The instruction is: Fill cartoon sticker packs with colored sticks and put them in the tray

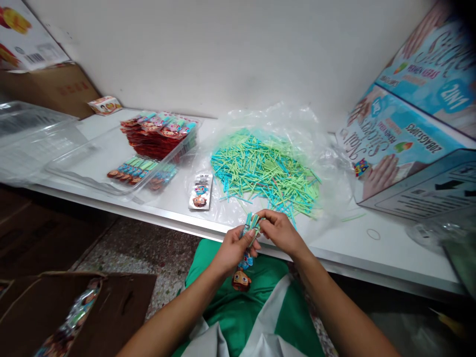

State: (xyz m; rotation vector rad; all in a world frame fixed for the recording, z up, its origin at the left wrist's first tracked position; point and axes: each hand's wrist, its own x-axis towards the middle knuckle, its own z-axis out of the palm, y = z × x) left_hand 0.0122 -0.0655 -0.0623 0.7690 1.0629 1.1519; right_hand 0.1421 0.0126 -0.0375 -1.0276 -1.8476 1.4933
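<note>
At the table's front edge, my left hand (232, 246) is closed around a small packet (242, 278) with a cartoon face at its lower end, hanging over my lap. Green and blue thin sticks (253, 223) stand up from between its fingers. My right hand (278, 229) pinches the sticks' right side near their upper ends; its fingertips are partly hidden. Just beyond both hands lies a large loose pile of green and blue sticks (264, 171) on a clear plastic bag (327, 171). To the left is a white printed packet (201, 192) lying flat.
A clear plastic tray (70, 166) at left holds stacked red packets (154, 141) and a row of character packets (132, 170). Blue printed cartons (401, 144) stand at right, near a rubber band (373, 234). An open cardboard box (122, 302) with packets sits lower left.
</note>
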